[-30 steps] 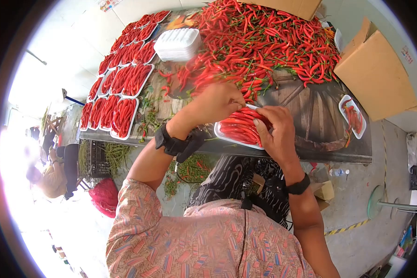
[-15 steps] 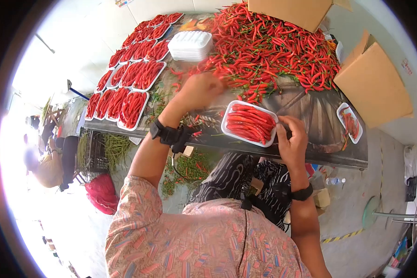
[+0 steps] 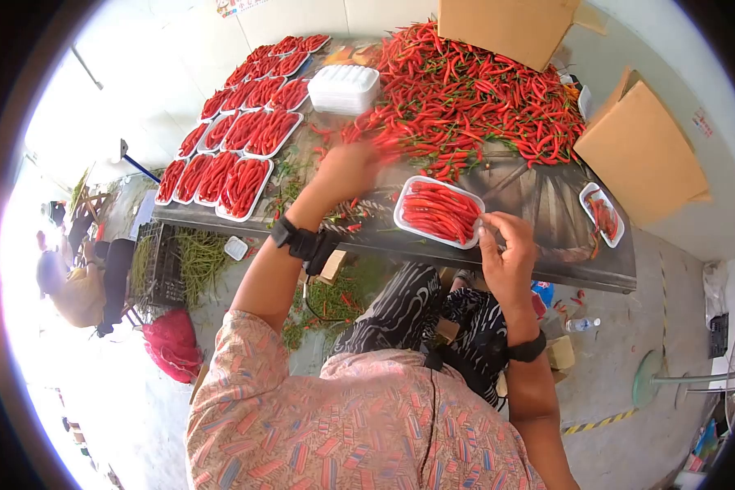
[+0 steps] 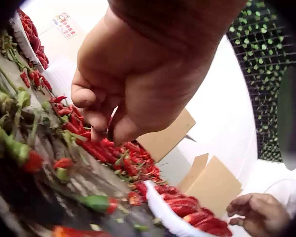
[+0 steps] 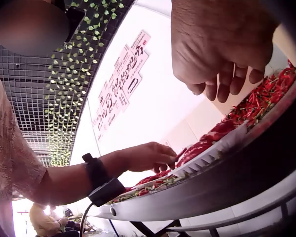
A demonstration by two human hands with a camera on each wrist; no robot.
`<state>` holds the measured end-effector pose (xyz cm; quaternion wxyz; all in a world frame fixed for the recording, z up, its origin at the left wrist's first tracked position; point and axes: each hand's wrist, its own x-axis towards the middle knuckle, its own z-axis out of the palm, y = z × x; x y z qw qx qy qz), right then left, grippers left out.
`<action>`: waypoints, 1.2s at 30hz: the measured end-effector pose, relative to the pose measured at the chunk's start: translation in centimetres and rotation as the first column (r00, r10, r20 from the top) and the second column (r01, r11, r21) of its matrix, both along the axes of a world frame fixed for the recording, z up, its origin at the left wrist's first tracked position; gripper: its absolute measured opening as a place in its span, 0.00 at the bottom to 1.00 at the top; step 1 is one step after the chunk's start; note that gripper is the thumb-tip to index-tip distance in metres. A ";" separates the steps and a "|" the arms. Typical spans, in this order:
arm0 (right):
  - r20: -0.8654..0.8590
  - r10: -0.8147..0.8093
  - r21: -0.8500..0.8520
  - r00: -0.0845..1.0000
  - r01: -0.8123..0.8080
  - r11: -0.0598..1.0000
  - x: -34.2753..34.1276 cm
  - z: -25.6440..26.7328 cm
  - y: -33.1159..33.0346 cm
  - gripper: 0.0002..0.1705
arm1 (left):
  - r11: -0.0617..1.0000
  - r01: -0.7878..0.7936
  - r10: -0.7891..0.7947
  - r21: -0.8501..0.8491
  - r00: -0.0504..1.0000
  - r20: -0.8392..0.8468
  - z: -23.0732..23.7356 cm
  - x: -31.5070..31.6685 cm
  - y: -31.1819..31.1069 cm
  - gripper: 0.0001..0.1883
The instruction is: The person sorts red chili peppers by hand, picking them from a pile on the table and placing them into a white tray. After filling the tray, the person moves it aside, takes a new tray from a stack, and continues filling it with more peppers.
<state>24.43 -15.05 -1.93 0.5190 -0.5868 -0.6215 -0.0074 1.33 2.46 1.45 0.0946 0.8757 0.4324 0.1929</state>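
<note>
A white foam tray (image 3: 398, 214) heaped with red chili peppers (image 3: 441, 212) lies at the table's front edge. My right hand (image 3: 510, 253) is at its right end, loosely bent fingertips right at the rim; in the right wrist view the fingers hang above the tray. My left hand (image 3: 343, 175), blurred, is by the left edge of a large pile of chilies (image 3: 490, 90). Its fingers curl and the thumb meets a fingertip in the left wrist view, over loose chilies (image 4: 96, 150). I cannot tell whether a chili is between them.
Rows of filled trays (image 3: 245, 189) stand on the left of the table, beside a stack of white trays (image 3: 343, 90). Another tray (image 3: 603, 214) with a few chilies lies at right. Cardboard boxes (image 3: 645, 155) flank the pile. Green stems and scraps (image 3: 286, 184) litter the table.
My left hand has left the tray and moved left to the pile's edge. My right hand has drawn back from over the chilies to the tray's right end.
</note>
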 end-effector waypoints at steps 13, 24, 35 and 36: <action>-0.786 0.287 -0.051 0.547 -0.520 0.852 -4.6 0.7 -1.3 0.08 | 0.819 0.436 -0.090 -0.373 0.740 0.667 0.2 2.0 -12.6 0.14; -0.905 0.292 0.057 0.309 -0.592 0.804 -4.5 -0.1 -2.7 0.08 | 0.766 0.513 -0.108 -0.388 0.697 0.709 0.3 2.8 -14.8 0.20; -0.973 0.137 0.004 0.188 -0.576 0.818 -1.4 0.3 -0.6 0.08 | 0.803 0.592 -0.481 -0.063 0.707 0.519 -0.6 3.0 -15.2 0.11; -0.918 0.119 -0.090 0.377 -0.491 0.867 -0.7 0.6 -0.2 0.08 | 0.843 0.537 -0.458 -0.033 0.747 0.482 -0.4 2.9 -14.5 0.08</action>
